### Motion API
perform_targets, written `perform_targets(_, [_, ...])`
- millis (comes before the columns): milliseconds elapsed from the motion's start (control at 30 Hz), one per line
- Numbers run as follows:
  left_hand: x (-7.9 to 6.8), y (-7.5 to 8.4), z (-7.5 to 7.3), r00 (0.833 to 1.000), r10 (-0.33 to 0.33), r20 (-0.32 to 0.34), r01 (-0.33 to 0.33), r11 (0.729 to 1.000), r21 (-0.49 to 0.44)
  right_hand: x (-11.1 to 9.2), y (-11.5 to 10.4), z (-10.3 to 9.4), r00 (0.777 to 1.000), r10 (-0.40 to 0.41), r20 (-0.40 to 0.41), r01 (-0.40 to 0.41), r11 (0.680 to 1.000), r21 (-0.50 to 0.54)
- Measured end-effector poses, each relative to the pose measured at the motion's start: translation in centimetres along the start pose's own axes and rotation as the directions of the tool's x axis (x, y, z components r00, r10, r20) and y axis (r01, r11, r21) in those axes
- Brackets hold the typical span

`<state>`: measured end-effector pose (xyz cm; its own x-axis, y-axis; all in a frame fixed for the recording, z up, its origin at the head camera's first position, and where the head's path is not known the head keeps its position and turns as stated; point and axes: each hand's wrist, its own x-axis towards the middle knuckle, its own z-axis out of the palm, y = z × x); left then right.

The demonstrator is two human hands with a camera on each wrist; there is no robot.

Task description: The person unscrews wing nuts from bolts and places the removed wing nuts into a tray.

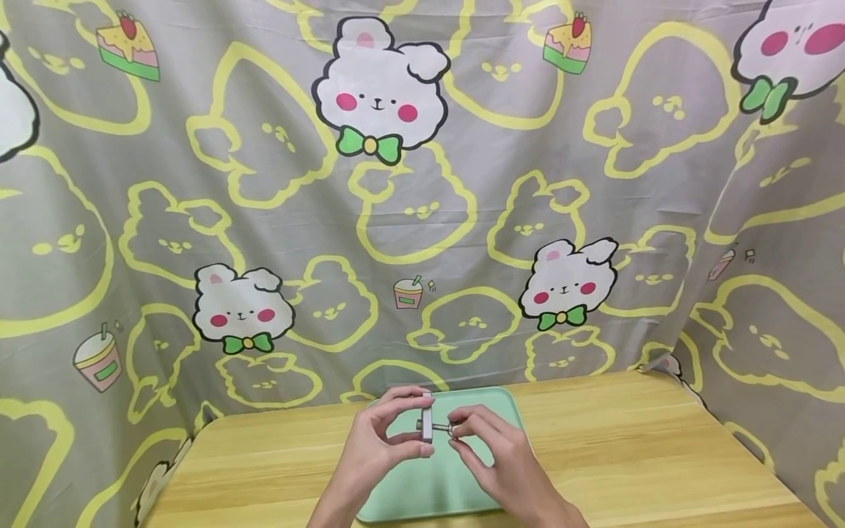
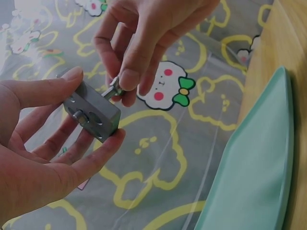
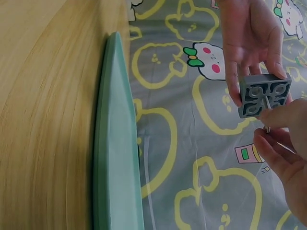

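My left hand (image 1: 379, 433) holds a grey square block (image 1: 427, 416) by its opposite edges, thumb on one side and fingers on the other. A metal bolt (image 1: 440, 427) passes through the middle of the block, its end sticking out on the left-hand side. My right hand (image 1: 498, 447) pinches the bolt's outer end between thumb and fingers, which partly hide its head. Several round recesses show on the block's face (image 3: 256, 91) in the right wrist view. From the left wrist view, the bolt's end (image 2: 80, 116) pokes out among round holes.
Below both hands lies a pale green tray (image 1: 389, 506) with a raised rim, on a wood-grain table (image 1: 627, 455). A grey curtain (image 1: 462, 293) with cartoon prints hangs behind the table and along both sides.
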<state>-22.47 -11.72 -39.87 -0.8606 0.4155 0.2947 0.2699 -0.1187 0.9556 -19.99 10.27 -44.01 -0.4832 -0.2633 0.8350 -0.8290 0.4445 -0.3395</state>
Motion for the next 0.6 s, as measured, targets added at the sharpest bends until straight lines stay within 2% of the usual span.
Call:
perform_targets(67, [0.0, -0.1, -0.1, 1.000, 0.015, 0.005, -0.016, 1.000, 0.008, 0.0, -0.1, 0.1, 1.000, 0.028, 0.001, -0.028, 0.999, 0.024])
perform_targets(167, [-0.1, -0.1, -0.2, 0.999, 0.034, 0.012, -0.034, 0.999, 0.014, -0.1, -0.3, 0.2, 0.992, 0.123, 0.004, -0.123, 0.986, 0.111])
perform_targets(267, [0.0, -0.1, -0.2, 0.999, 0.049, 0.015, -0.049, 0.999, 0.015, 0.0, -0.5, 0.3, 0.969, 0.248, 0.023, -0.246, 0.944, 0.221])
perform_targets(367, [0.0, 0.0, -0.1, 0.999, 0.049, 0.012, -0.049, 0.999, 0.012, 0.2, -0.8, 0.1, 0.912, 0.404, 0.071, -0.403, 0.852, 0.334])
perform_targets(467, [0.0, 0.1, 0.0, 0.999, 0.033, 0.005, -0.033, 0.999, 0.008, 0.5, -0.9, -0.3, 0.828, 0.546, 0.128, -0.541, 0.717, 0.439])
perform_targets(533, [0.1, 0.1, 0.1, 1.000, 0.024, 0.001, -0.024, 1.000, 0.008, 0.7, -0.9, -0.6, 0.778, 0.606, 0.167, -0.599, 0.634, 0.489])
perform_targets(600, [0.1, 0.1, 0.1, 1.000, 0.022, -0.001, -0.022, 1.000, 0.009, 0.8, -0.8, -0.7, 0.734, 0.647, 0.204, -0.642, 0.564, 0.519])
